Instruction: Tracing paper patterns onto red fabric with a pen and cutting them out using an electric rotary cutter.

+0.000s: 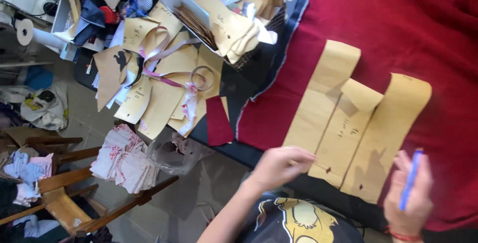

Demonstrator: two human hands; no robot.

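Tabletop (259,156): carrying red fabric (378,19) under three tan paper pattern strips (348,123).
Left hand (281,166): lying palm-down, fingers pressing strips' near end.
Right hand (413,193): hovering, grip pinching blue pen (411,179).

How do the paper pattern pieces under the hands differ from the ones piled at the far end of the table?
The three pattern strips lie flat, side by side on the red cloth; the piled patterns overlap untidily. The left hand touches the strips, while the piled patterns lie untouched. The right hand holds a blue pen. Both are tan paper.
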